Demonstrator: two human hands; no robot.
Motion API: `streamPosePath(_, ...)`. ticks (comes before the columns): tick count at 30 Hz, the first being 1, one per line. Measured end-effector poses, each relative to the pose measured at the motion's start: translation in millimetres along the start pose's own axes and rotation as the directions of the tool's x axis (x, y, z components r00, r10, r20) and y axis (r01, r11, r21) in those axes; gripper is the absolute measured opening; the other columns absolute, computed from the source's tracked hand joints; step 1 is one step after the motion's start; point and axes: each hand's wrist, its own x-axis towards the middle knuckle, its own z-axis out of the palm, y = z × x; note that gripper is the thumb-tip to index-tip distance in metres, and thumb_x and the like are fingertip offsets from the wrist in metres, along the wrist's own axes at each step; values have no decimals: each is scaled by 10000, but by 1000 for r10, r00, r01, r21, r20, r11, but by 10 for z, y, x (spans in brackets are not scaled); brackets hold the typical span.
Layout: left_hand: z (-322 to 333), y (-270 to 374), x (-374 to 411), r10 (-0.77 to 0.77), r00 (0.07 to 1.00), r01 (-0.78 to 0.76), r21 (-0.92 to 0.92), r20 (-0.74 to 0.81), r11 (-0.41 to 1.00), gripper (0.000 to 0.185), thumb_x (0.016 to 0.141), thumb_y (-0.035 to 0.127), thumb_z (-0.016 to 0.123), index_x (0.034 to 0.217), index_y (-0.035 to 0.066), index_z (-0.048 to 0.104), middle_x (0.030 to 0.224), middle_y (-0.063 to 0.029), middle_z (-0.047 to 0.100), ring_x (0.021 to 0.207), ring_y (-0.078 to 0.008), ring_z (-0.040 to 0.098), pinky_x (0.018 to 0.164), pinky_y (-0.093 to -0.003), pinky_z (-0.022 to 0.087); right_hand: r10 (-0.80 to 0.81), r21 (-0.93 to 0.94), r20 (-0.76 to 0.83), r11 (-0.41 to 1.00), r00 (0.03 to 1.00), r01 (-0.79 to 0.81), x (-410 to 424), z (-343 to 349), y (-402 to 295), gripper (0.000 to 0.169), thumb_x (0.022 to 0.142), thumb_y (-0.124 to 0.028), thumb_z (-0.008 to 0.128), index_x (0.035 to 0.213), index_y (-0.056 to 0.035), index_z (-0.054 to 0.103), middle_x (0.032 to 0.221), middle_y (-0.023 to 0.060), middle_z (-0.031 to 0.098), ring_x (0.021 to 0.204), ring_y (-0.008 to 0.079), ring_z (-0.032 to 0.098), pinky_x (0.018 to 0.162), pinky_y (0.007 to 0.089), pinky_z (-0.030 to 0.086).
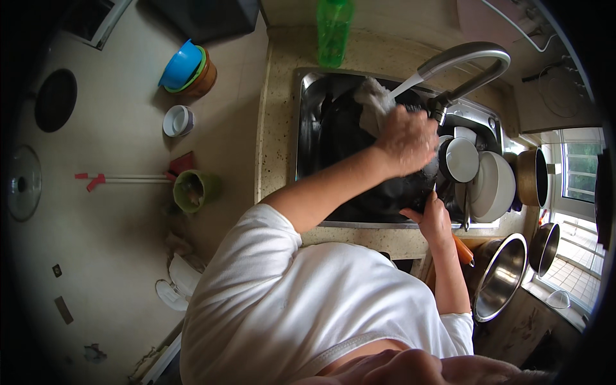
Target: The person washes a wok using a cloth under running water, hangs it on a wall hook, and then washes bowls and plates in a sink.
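Observation:
A large dark pan (346, 149), probably a wok, fills much of the steel sink (308, 86). My right hand (435, 219) grips its near right edge, thumb spread over the dark surface. Above the pan, my left hand (409, 139) is curled and blurred by motion; whether it holds something is hidden. Water runs from the curved faucet (474, 50) just beyond that hand. Where the stream lands there is a pale crumpled patch (375, 103), cloth or splash, I cannot tell which. An orange handle (463, 250) pokes out beneath my right wrist; its other end is hidden.
White bowls (495, 187) and a small pot (462, 159) crowd the sink's right side. Behind the sink stands a green bottle (333, 33). Steel basin (503, 279) is at lower right. On the floor are stacked basins (185, 70) and a green bin (192, 190).

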Motion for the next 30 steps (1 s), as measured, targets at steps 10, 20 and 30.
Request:
streamPosePath(10, -35, 236, -1587, -139, 980, 197, -555, 145, 808, 252, 669, 81, 668, 916, 86, 617, 945, -47, 589, 842, -224, 580, 738, -324, 491, 8, -220, 38, 976, 999, 1, 97, -543, 76, 684, 557, -416, 813, 955, 38, 490, 763, 209, 614, 773, 385, 615, 646, 408, 504)
streamPosePath(20, -368, 132, -1538, -219, 971, 154, -454, -95, 877, 208, 690, 49, 698, 863, 50, 582, 861, -81, 597, 809, -261, 582, 698, -344, 480, -327, -528, 141, 773, 934, 351, 68, -1015, -761, 337, 672, -185, 737, 836, -11, 500, 633, 134, 604, 689, 300, 641, 600, 368, 497)
streamPosePath(30, -1117, 346, -995, -269, 963, 257, -402, 27, 879, 580, 669, 210, 771, 1148, 33, 495, 1020, -123, 598, 895, -319, 604, 745, -372, 496, -402, -748, 477, 280, 781, 601, 83, -1255, -1652, 209, 618, -100, 699, 767, -31, 570, 588, 31, 603, 592, 167, 648, 470, 267, 461)
